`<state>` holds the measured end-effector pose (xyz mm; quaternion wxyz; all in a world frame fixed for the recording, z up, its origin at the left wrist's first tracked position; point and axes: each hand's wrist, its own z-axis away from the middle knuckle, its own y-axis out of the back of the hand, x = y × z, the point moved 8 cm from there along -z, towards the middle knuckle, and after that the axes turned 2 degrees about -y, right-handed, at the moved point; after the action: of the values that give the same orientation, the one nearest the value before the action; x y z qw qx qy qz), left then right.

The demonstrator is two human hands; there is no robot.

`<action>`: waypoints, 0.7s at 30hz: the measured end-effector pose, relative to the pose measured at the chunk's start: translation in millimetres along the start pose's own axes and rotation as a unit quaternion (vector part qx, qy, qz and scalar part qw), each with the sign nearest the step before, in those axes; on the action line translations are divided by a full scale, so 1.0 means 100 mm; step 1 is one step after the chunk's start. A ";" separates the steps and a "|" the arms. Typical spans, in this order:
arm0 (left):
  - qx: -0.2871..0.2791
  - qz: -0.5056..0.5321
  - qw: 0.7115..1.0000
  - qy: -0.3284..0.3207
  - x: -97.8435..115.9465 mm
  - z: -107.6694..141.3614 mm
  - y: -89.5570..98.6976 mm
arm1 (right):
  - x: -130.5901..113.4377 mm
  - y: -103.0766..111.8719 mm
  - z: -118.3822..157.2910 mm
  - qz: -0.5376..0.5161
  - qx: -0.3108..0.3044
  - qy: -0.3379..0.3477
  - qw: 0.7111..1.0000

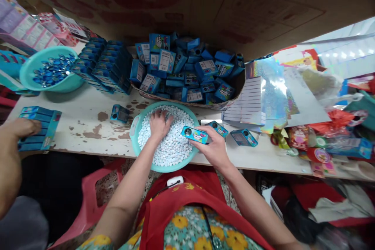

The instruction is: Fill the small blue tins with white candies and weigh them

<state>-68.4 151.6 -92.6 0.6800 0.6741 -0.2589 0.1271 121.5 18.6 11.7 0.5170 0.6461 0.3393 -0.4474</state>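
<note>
A turquoise basin (132, 134) full of small white candies (175, 148) stands on the table in front of me. My left hand (159, 125) reaches down into the candies, its fingers apart and their tips partly buried. At the basin's right rim, my right hand (215, 146) grips a small blue candy box (195, 134), held level with its printed side up. Just behind that hand is another blue box (218, 128), and a further blue box (244, 137) lies to the right. One more small box (119, 113) rests left of the basin.
Behind the basin, an open carton (187, 103) is heaped with blue boxes; stacked boxes (108, 64) stand beside it. A second basin (29, 74) holds blue wrapped pieces. At left, a co-worker's hand (29, 128) touches lined-up boxes (48, 129). Holographic sheets (272, 90) lie right.
</note>
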 end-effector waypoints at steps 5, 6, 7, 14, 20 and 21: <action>-0.053 -0.070 0.996 -0.023 0.20 0.19 -0.29 | 0.02 -0.02 -0.04 0.020 0.015 0.003 1.000; -0.058 -0.075 0.995 -0.027 0.22 0.21 -0.30 | 0.03 -0.04 -0.04 0.020 0.014 0.001 1.000; -0.059 -0.077 0.995 -0.028 0.21 0.23 -0.30 | 0.05 -0.06 -0.05 0.021 0.012 -0.004 1.000; 0.033 0.095 0.994 0.046 -0.10 0.21 -0.13 | 0.23 -0.20 -0.07 0.032 0.006 -0.051 0.998; 0.056 0.512 0.833 0.203 0.03 0.31 0.17 | 0.00 -0.30 -0.11 0.074 -0.023 -0.001 0.997; 0.051 0.568 0.794 0.210 0.14 0.34 0.24 | -0.03 -0.34 -0.11 0.082 -0.029 0.006 0.996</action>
<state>-75.6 117.4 -66.0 0.4876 0.3959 -0.4390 0.6424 92.2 37.3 2.7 0.5683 0.6594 0.3012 -0.3892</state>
